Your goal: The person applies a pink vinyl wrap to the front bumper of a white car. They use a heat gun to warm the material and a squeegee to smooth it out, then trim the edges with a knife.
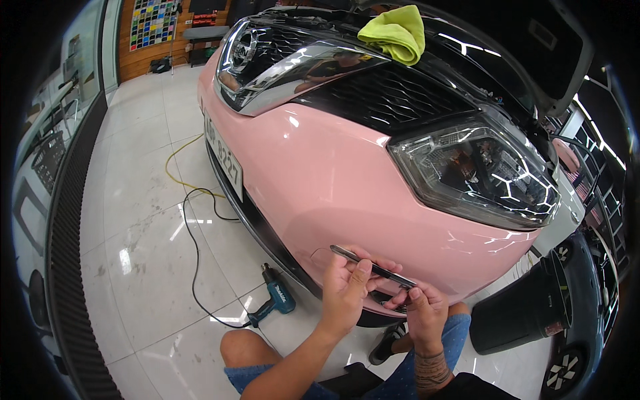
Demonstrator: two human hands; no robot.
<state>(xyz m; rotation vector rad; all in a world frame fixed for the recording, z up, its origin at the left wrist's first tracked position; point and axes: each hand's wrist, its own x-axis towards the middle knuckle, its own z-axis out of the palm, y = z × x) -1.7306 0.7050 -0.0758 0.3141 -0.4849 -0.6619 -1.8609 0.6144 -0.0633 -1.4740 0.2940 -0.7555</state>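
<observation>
Both my hands hold a slim dark tool point(380, 269) that looks like a utility knife, slanting down to the right just in front of the car's pink bumper point(320, 180). My left hand point(345, 290) pinches it near its upper left end, thumb on top. Round the lower right end, my right hand point(427, 308) is closed with its thumb against the tool. The blade, if one is out, is too small to make out. Behind my hands the bumper's surface is glossy, with a faint round outline left of my fingers.
A teal heat gun point(277, 298) lies on the tiled floor, its black cord point(193, 267) running back to a yellow cable point(175, 175). At right stands a black bin point(517, 310). Above the bumper are the headlight point(473, 173) and a lime cloth point(398, 35) under the raised hood.
</observation>
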